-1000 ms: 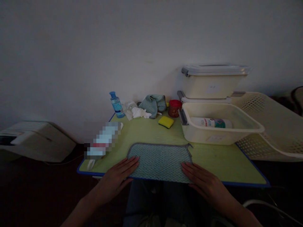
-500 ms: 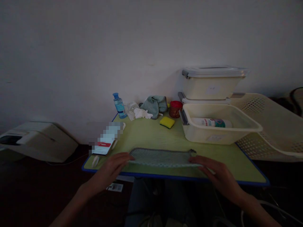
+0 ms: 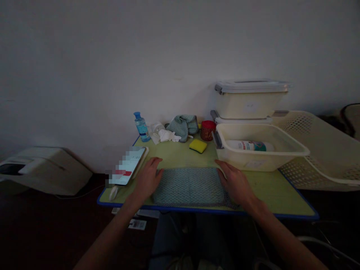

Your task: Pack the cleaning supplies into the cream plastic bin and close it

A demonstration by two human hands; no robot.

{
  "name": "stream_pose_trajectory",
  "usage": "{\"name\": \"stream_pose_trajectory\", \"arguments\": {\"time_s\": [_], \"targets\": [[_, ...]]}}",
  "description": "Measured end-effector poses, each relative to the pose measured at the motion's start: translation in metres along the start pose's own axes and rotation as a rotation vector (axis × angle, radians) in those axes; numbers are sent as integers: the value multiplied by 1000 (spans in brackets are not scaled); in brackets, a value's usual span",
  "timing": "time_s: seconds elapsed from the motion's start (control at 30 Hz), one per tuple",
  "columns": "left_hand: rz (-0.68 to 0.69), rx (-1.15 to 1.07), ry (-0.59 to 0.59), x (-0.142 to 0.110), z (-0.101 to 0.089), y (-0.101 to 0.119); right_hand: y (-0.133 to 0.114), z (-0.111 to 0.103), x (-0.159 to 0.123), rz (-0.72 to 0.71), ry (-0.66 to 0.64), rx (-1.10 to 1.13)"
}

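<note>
A blue-grey cleaning cloth (image 3: 191,185) lies spread near the table's front edge, with a darker border along its near side. My left hand (image 3: 147,178) is at the cloth's left side, its fingers stretched forward and the thumb apart by the far left corner. At the opposite side, my right hand (image 3: 236,183) has its fingers extended past the far right corner, thumb apart and close to the fabric. Neither hand appears to grip the cloth. Beyond it sits a yellow sponge (image 3: 198,146) with a dark underside.
A phone (image 3: 131,165) lies left on the green table (image 3: 261,191). At the back stand a blue bottle (image 3: 142,127), a crumpled cloth (image 3: 182,127) and a red basket (image 3: 208,131). An open bin (image 3: 264,161) holding a white bottle (image 3: 247,145) stands right, before stacked lidded boxes (image 3: 250,103).
The cloth has gone from being held up by its edge to lying flat on the table. Both hands have moved forward and let go, their fingers now stretched out.
</note>
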State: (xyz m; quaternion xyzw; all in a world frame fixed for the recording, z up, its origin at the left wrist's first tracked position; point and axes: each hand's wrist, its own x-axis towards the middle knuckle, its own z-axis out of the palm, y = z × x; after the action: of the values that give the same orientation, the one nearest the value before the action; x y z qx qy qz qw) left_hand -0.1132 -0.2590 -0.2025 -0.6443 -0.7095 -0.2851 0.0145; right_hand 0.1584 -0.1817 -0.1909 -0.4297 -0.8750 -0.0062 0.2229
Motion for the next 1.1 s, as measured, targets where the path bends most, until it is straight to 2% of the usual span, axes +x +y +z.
{"name": "stream_pose_trajectory", "arguments": {"time_s": [0.17,0.27,0.33,0.43,0.9,1.1], "targets": [[176,70,-139,-12,23,46,-45,16,1,-167,-114,60],[252,109,-192,-17,42,57,-64,35,2,-206,-180,15],[271,154,-219,-20,51,56,-68,46,1,-178,-209,4],[272,228,-244,-25,55,50,-66,52,-2,-131,-241,-8],[228,344,-235,-48,32,16,-28,43,-19,-99,-286,-73],[250,318,-254,-39,33,8,-29,46,-15,-93,-270,-84]]}}
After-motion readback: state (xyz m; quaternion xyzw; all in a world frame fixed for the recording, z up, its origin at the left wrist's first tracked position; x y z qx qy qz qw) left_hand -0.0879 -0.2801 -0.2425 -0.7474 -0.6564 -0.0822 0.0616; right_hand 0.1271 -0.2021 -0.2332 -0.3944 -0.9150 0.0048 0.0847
